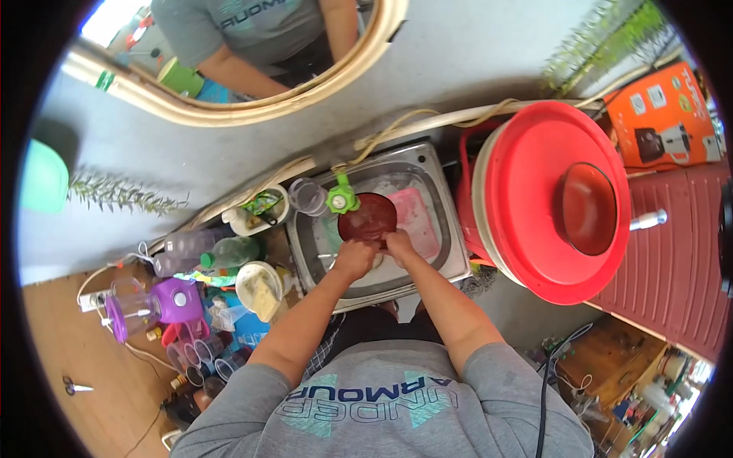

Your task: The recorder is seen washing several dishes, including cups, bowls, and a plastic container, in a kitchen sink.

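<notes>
A dark red bowl [367, 217] is over the stainless steel sink [446, 229], just below a green tap [342, 197]. My left hand [356, 259] is closed on the bowl's near rim. Beside it, my right hand [399, 246] grips the same rim a little further right; its fingertips are partly hidden. Under and behind the bowl lies a flat pink item [418, 214], wet or soapy, in the basin. A clear plastic cup [307, 196] stands at the sink's back left corner, next to the tap. Some metal cutlery [326, 256] shows left of my hands.
Right of the sink stands a large red lidded bucket [532, 229] with a red bowl [590, 209] on top. On the left are a white tub with a yellow sponge [265, 300], a green bottle [226, 252], a purple blender [177, 300] and several cups. A mirror [320, 94] hangs ahead.
</notes>
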The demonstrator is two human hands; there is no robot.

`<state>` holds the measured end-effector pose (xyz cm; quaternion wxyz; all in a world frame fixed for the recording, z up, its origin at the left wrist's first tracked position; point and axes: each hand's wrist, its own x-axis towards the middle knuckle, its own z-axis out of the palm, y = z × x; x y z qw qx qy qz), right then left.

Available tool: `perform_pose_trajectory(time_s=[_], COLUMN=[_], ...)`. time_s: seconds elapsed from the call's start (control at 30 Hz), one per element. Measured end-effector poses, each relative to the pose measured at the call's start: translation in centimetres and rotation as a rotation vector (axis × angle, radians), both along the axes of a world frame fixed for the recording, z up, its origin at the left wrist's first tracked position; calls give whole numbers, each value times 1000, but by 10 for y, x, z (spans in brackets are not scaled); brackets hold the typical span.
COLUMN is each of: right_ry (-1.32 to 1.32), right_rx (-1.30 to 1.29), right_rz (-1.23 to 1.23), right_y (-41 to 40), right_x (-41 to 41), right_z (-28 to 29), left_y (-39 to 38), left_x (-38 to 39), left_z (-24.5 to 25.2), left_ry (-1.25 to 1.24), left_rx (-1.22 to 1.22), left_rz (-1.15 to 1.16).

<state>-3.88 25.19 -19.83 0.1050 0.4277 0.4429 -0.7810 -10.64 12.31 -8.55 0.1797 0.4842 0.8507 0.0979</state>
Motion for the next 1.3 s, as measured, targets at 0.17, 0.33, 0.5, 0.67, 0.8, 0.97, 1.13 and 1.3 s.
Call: perform_pose_trajectory(time_s=[0.17, 0.33, 0.5, 0.67, 0.8, 0.97, 1.13, 1.3], right_ry=[-50, -82, -6, 73, 47, -10, -181, -10], right_rx=[349, 695, 289, 223, -42, 261, 378, 944], right_rz=[-145, 248, 113, -10, -153, 3, 361, 224], right_y=[26, 38, 27, 57, 17, 43, 106, 22], right_x=[9, -10, -1, 17, -4, -13, -26, -62], right_z=[-75, 12, 55, -1, 43, 3, -28, 35], left_y=[50, 49, 63, 79, 55, 50, 12, 16], left_x=[-23, -62, -45, -51, -67, -60, -31, -9], left_z=[8, -36, -60, -39, -56, -50, -21, -25], left_ry=[-130, -425, -84, -59, 128, -37, -188, -369], left_rx=[-365, -118, 142, -514, 18, -28, -100, 11], left_rz=[-115, 11, 110, -277, -247, 220, -241, 246])
